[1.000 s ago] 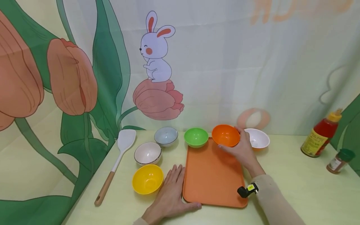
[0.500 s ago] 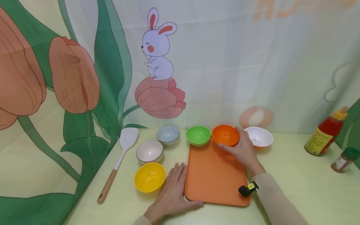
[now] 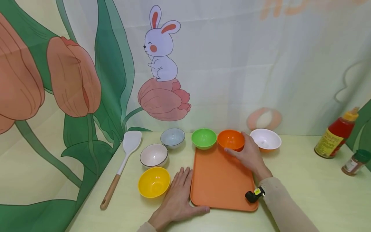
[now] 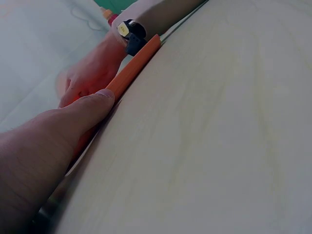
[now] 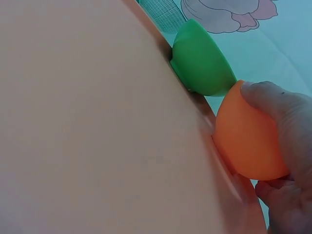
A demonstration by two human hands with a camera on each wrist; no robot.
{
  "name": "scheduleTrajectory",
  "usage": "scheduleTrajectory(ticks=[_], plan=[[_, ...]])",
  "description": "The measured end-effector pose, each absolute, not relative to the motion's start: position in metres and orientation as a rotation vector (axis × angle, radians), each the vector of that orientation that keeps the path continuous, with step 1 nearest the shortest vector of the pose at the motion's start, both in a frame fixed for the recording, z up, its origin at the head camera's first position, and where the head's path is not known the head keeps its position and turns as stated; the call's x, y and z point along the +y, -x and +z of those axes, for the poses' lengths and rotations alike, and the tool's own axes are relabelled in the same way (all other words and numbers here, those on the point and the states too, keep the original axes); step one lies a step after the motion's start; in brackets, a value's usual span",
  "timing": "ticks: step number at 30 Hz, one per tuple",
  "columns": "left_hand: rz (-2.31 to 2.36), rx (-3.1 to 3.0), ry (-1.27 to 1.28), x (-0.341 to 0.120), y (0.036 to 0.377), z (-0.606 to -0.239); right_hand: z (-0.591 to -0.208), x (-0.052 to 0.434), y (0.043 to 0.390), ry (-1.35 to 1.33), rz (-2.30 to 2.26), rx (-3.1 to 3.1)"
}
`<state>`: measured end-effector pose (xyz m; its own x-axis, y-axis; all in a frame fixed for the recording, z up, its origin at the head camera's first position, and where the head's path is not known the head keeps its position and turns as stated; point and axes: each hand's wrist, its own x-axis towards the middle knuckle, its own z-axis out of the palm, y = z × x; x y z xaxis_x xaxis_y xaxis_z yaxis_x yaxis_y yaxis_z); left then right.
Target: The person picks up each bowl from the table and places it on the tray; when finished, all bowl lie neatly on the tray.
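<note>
Six bowls stand on the table (image 3: 304, 193) around the far end of the orange tray (image 3: 221, 183). My right hand (image 3: 248, 155) holds the orange bowl (image 3: 231, 140): the thumb curls along its near side and the fingers go around its far side, as the right wrist view (image 5: 251, 134) shows closely. This bowl is at the far edge of the tray, about 12 o'clock from the tray's middle; I cannot tell if it rests on the rim or on the table just behind it. The green bowl (image 3: 204, 138) is just beside it at 9 o'clock, and the white bowl (image 3: 265, 139) is near it at 3 o'clock, behind my fingers. My left hand (image 3: 176, 199) lies flat on the table with straight fingers, the thumb along the near left corner of the tray; it grips nothing. The yellow bowl (image 3: 154, 182) is at 10 o'clock from this hand. Further left lie a spatula (image 3: 123, 161) and two pale bowls.
</note>
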<state>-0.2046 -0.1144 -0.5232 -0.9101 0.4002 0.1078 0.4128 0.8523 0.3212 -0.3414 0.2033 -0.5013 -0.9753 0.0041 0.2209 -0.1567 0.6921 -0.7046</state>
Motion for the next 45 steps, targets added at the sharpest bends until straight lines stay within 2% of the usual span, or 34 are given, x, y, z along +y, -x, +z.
scheduleTrajectory(ticks=[14,27,37,45], plan=[[-0.530,-3.003,0.651,-0.114,0.205,-0.523,-0.493,0.202,0.341,-0.163,1.155,-2.691],[-0.542,-3.010,0.645,-0.114,0.203,-0.522,-0.467,0.212,0.333,-0.230,1.196,-2.481],[-0.524,-2.996,0.652,-0.113,0.204,-0.523,-0.433,0.245,0.319,-0.171,1.201,-2.369],[-0.516,-2.986,0.663,-0.113,0.204,-0.525,-0.433,0.285,0.312,-0.049,1.304,-2.330]])
